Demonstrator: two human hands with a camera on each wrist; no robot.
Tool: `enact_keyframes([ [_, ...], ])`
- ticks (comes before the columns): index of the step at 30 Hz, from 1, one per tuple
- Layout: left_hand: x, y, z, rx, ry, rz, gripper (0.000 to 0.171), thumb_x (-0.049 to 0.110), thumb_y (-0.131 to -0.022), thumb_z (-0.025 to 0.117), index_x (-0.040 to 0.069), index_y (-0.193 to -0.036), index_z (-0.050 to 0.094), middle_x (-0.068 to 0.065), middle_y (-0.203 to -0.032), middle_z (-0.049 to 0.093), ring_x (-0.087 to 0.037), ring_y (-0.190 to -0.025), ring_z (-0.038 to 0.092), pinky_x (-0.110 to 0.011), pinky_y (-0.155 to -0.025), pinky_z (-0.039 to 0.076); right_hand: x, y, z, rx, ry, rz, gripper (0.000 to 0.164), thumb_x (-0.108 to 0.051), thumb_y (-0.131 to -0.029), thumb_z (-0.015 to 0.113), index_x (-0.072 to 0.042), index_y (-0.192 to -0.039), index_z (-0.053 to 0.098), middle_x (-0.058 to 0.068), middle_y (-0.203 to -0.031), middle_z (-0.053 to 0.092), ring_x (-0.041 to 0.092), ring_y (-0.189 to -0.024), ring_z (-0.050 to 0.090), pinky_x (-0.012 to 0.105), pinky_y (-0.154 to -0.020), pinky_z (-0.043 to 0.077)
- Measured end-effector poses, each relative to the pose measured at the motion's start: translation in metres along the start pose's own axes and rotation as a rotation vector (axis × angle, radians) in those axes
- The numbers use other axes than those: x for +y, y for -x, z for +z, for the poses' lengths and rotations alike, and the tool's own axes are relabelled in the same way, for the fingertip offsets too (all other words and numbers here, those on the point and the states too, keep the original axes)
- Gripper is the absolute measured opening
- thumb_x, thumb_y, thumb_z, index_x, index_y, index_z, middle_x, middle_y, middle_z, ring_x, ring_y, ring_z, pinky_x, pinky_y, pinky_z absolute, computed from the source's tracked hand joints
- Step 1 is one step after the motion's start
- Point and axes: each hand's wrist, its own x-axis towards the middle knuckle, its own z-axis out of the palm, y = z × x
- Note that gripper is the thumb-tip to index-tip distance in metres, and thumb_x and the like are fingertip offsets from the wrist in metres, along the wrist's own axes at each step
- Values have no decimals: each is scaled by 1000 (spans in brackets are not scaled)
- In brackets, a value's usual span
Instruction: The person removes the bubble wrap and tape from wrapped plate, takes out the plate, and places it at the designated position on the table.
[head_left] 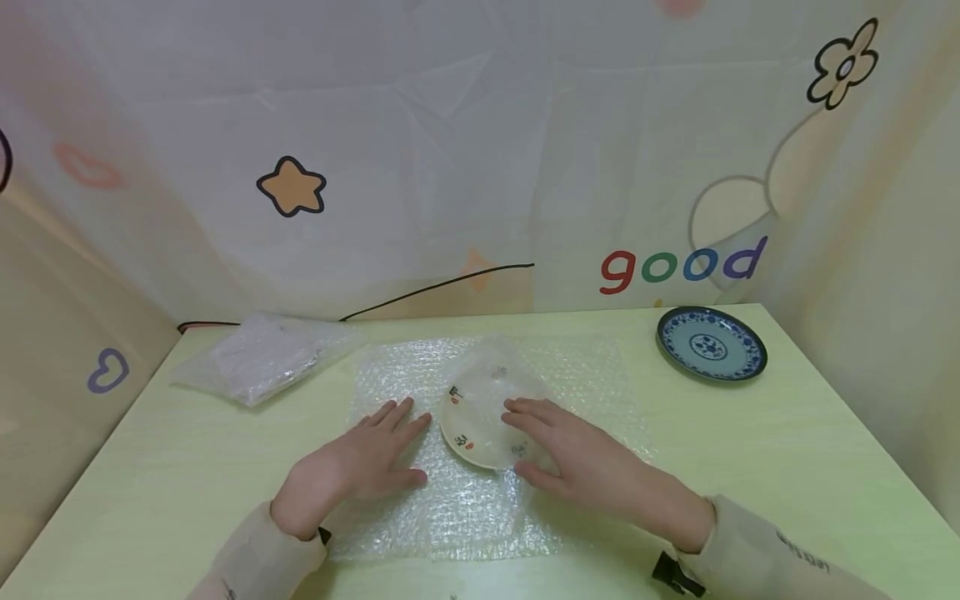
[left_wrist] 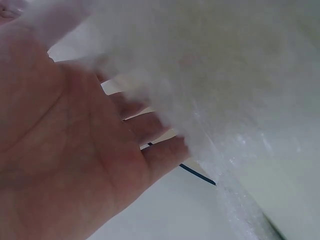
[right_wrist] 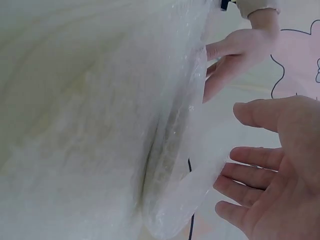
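A pale plate [head_left: 467, 429] with small dark and red marks lies on a sheet of bubble wrap [head_left: 442, 529] in the head view. A clear layer of wrap partly veils its upper and right parts. Left of the plate, my left hand [head_left: 360, 458] is spread palm down over the sheet, fingers extended. My right hand [head_left: 592, 454] overlaps the plate's right side, fingers extended toward its middle. In the left wrist view, the fingertips of my left hand [left_wrist: 85, 135] go behind the blurred wrap. In the right wrist view, my right hand [right_wrist: 270, 175] has its fingertips at the wrap's edge.
A blue-and-white patterned plate [head_left: 708, 346] with a dark rim sits at the table's back right. At the back left lies a wrapped bundle of bubble wrap [head_left: 258, 358]. A printed curtain [head_left: 450, 167] stands behind the pale green table [head_left: 120, 500] and along its sides.
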Motion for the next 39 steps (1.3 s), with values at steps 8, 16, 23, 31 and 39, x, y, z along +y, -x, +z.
enact_keyframes([
  [8, 1, -2, 0, 2, 1, -8, 77, 38, -99, 70, 3, -158, 37, -28, -165, 18, -47, -152, 16, -62, -119, 22, -10, 2, -1, -11, 4, -5, 59, -27, -98, 72, -4, -149, 52, 9, -159, 43, 28, -146, 40, 48, -113, 39],
  [16, 1, -2, 1, -2, 4, -14, 77, 38, -98, 70, 4, -159, 36, -28, -165, 18, -47, -152, 16, -62, -118, 23, -14, 3, -1, -2, 3, -46, 54, -26, -99, 71, -4, -146, 55, 9, -160, 43, 27, -147, 38, 49, -113, 39],
  [23, 1, -2, 0, -3, 7, -15, 77, 39, -99, 70, 4, -158, 37, -27, -166, 18, -46, -152, 16, -63, -118, 23, -19, 5, 3, -4, 61, -125, 52, -23, -99, 71, -3, -145, 56, 10, -159, 43, 26, -147, 38, 49, -112, 41],
  [31, 1, -2, -1, -5, 17, -20, 77, 38, -98, 71, 5, -158, 37, -27, -166, 18, -46, -152, 16, -62, -119, 22, -19, 5, 6, -1, 91, -151, 55, -22, -98, 72, 0, -146, 54, 13, -159, 42, 28, -148, 36, 47, -114, 38],
  [39, 1, -2, -1, -13, 15, -25, 77, 38, -99, 69, 5, -159, 35, -26, -166, 16, -46, -152, 14, -61, -120, 20, -11, 3, 2, 26, 91, -117, 58, -23, -98, 72, 0, -147, 52, 15, -162, 37, 31, -150, 32, 49, -116, 34],
])
